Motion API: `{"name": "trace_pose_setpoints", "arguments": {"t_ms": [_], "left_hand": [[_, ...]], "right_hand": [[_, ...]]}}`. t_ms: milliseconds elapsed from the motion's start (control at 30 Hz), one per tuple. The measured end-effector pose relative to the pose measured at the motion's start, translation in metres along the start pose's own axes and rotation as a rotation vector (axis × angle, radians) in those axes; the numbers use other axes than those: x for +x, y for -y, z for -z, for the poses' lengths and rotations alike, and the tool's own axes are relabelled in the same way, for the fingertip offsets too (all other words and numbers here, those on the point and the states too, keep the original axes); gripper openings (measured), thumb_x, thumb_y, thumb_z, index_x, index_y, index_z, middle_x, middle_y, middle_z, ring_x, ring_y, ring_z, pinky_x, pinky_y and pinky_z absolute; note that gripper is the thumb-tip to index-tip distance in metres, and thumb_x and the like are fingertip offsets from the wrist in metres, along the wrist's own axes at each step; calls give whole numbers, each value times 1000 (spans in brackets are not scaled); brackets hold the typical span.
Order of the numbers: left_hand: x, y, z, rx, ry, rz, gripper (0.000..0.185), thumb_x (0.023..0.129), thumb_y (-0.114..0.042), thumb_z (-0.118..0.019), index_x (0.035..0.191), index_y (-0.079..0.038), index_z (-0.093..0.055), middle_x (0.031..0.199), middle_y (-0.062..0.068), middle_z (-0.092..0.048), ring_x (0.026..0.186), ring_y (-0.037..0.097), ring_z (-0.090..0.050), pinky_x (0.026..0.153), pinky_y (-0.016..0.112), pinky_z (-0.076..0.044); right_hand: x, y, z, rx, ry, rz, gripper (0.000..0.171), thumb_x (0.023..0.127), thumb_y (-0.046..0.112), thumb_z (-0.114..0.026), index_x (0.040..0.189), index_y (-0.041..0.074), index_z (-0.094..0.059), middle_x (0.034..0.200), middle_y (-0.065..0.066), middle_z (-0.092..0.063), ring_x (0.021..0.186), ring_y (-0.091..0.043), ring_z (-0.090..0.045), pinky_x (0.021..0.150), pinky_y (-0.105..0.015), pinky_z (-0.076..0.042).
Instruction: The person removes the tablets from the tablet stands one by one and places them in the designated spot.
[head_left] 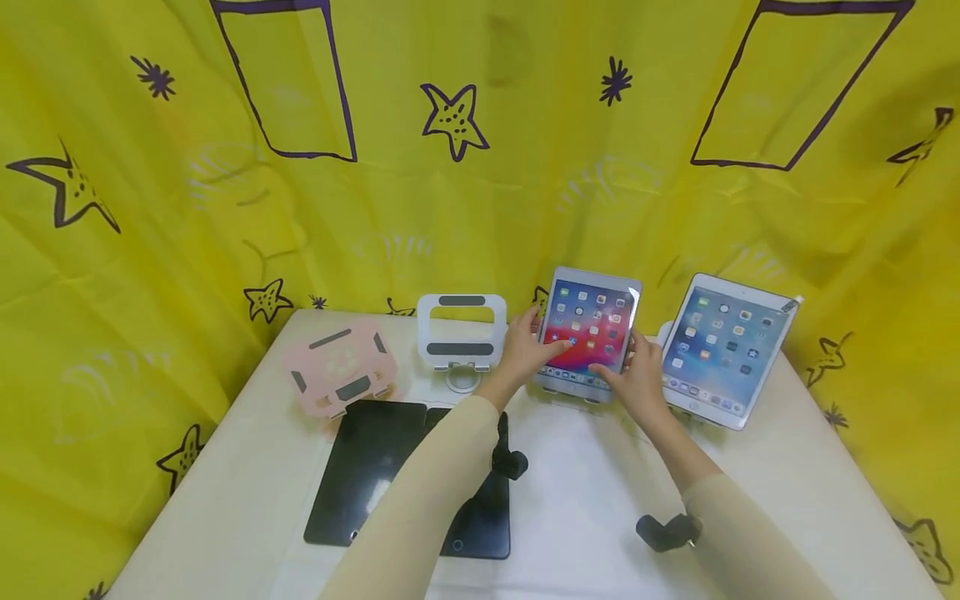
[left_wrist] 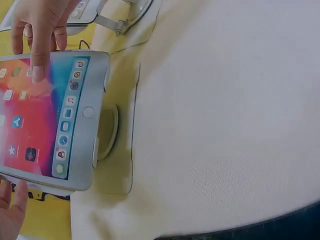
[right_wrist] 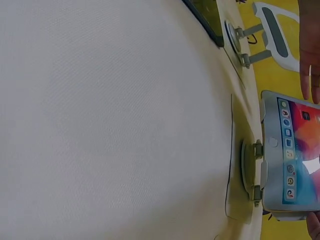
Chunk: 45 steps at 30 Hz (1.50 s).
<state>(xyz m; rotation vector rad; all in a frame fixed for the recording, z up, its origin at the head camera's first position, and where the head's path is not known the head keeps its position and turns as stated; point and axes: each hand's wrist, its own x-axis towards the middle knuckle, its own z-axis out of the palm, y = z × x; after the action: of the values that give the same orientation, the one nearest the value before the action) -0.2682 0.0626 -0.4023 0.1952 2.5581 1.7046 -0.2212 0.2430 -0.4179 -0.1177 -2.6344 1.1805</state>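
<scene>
A white-framed tablet with a lit red and blue home screen leans upright on a small stand, whose hinges show below it in the right wrist view. My left hand grips its left edge, thumb across the front of the screen. On the opposite edge my right hand holds it the same way, thumb over the lower screen and fingers at the side. In the left wrist view the right thumb lies over the screen. Most of the stand is hidden behind the tablet.
A second lit tablet leans on a stand at the right. Left of my hands are an unfolded white stand and a pink stand. Two dark tablets lie flat under my left forearm. A yellow curtain hangs behind the table.
</scene>
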Motion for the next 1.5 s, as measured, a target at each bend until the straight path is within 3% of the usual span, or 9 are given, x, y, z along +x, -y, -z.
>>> {"name": "trace_pose_setpoints", "arguments": {"t_ms": [267,500,633,767,867,1267,1500], "left_hand": [[-1,1,-7,134,-33,19,74,80,-29,-74,145,-22,-38,125,9,-43,119,23,-41,90,41,-50],[-5,3,-9,128,-35,3,69,85,-23,-70,143,-21,-33,132,5,-43,121,22,-38,96,43,-44],[-8,6,-10,189,-45,-22,72,86,-21,-69,145,-21,-28,137,4,-43,122,22,-39,96,44,-45],[-11,11,-15,294,-74,-60,72,87,-18,-68,146,-20,-26,137,5,-46,121,21,-46,94,43,-47],[-12,13,-17,319,-99,-86,69,87,-16,-68,144,-17,-29,133,7,-49,118,22,-51,92,42,-48],[-11,18,-15,262,-94,-102,66,88,-15,-67,143,-15,-31,130,9,-50,117,22,-53,96,40,-47],[-13,17,-10,263,-81,-152,65,86,-19,-68,140,-15,-32,118,8,-53,105,20,-56,90,37,-49]], "right_hand": [[3,3,-1,65,13,-66,85,85,24,-72,147,3,-18,129,-26,-31,109,-36,-44,85,-48,-52],[-1,2,-1,129,33,-92,88,85,21,-71,148,4,-11,128,-25,-30,110,-34,-41,93,-48,-47],[-3,0,-5,130,6,-62,87,85,18,-71,148,4,-11,125,-24,-34,106,-32,-43,92,-47,-47],[-6,-6,-10,101,-59,-6,84,84,12,-71,146,2,-15,120,-23,-39,100,-31,-45,86,-42,-47],[-7,-12,-15,81,-115,26,81,83,9,-72,145,2,-20,116,-22,-42,95,-29,-47,79,-38,-47],[-8,-10,-17,108,-132,8,77,83,5,-71,143,1,-23,115,-22,-45,93,-29,-47,77,-34,-46],[-10,-5,-9,108,-105,1,77,84,6,-70,144,2,-23,115,-20,-46,94,-28,-49,79,-35,-46]]}}
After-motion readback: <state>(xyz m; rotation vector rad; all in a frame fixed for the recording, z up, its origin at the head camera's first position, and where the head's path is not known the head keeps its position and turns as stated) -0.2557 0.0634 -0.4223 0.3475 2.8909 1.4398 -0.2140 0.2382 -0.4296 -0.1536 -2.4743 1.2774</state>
